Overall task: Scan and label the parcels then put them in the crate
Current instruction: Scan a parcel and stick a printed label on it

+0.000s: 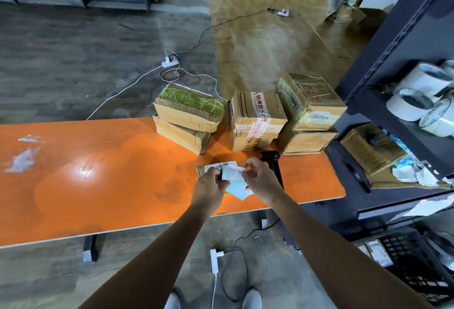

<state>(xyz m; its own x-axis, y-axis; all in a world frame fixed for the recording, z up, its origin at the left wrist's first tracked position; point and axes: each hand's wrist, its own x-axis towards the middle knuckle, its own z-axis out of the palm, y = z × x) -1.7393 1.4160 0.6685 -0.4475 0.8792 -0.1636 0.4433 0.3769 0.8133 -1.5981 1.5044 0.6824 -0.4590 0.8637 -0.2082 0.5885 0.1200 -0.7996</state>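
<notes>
Tabletop (98, 173) in orange carried stacked cardboard parcels (255, 122) at its far edge; nearer, a small parcel (204, 169) lay just beside the black handheld scanner (271, 158). Over that parcel the left hand (212, 183) and right hand (260, 179) each pinched a white label (232, 173).

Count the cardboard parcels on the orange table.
6. Left stack: upper parcel, lower parcel. Middle: red-taped parcel. Right stack: top parcel, bottom parcel. Nearest the person: small parcel, partly covered. More may hide behind the stacks.
</notes>
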